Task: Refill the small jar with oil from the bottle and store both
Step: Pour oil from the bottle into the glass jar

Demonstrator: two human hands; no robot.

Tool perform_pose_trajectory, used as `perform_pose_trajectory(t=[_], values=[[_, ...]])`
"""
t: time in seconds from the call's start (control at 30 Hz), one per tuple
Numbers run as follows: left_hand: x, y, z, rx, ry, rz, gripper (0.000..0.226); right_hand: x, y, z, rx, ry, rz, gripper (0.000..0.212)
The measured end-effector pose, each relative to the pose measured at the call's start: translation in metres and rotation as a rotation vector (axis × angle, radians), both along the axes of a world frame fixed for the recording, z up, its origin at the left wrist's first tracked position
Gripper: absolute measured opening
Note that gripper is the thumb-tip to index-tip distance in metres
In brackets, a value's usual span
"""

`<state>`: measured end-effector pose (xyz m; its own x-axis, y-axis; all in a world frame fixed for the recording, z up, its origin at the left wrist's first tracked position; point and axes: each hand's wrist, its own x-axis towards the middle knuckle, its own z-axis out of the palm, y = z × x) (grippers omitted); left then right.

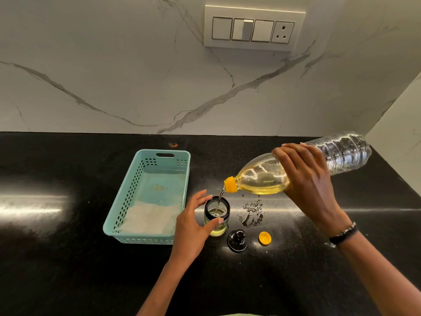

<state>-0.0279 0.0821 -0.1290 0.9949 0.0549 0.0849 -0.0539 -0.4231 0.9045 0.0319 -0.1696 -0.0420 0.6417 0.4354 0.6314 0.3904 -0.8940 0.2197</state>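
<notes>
The bottle (296,169) lay tilted, neck down-left over the jar (216,215), base up-right, gripped by the right hand (307,179). Left of the jar sat the basket (145,195). The left hand (193,222) clasped the jar, oil streaming in.

Both hands curled — left hand (191,224), right hand (306,176)

The polished black speckled stone counter (68,258) shines with glare at the left of the frame. Behind it rises a smooth white veined marble wall (114,76). The clear ribbed plastic bottle (341,156) looks glossy, the perforated teal plastic basket (127,201) matt, the small jar (216,215) clear glass.
</notes>
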Motion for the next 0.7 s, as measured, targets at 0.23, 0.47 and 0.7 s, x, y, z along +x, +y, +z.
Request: perform_pose_trajectory(t=[0.23,0.47,0.7], values=[[0.001,0.000,-0.001,0.000,0.003,-0.003,0.073,0.001,-0.002,0.003,-0.013,-0.018,-0.012,0.059],[0.001,0.000,-0.002,0.004,0.000,-0.001,0.073,0.002,-0.002,0.007,-0.020,-0.031,-0.015,0.064],[0.001,0.000,-0.002,-0.004,0.001,-0.001,0.073,0.003,0.000,0.011,-0.020,-0.052,-0.002,0.059]])
